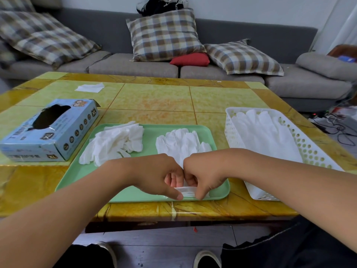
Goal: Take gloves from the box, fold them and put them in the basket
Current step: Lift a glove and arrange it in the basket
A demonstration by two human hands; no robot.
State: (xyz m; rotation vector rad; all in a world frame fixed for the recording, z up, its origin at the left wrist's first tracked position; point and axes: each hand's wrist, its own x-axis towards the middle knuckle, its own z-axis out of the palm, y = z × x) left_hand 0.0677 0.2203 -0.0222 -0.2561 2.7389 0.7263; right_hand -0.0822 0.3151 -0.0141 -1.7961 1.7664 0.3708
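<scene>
A white glove [183, 142] lies flat on the green tray [81, 175], fingers pointing away from me. My left hand [160, 175] and my right hand [204, 173] meet over its near end, and both pinch the cuff [188, 191] at the tray's front rim. A loose heap of white gloves [116, 144] lies on the tray's left half. The blue glove box [50, 130] stands left of the tray with its opening up. The white perforated basket [309, 149] at the right holds several flat white gloves [264, 134].
A white tissue [89, 87] lies at the far left of the yellow tiled table [154, 97]. Behind the table stands a grey sofa [135, 64] with checked cushions. Cables [336, 128] lie on the floor at the right. My shoes show below the table edge.
</scene>
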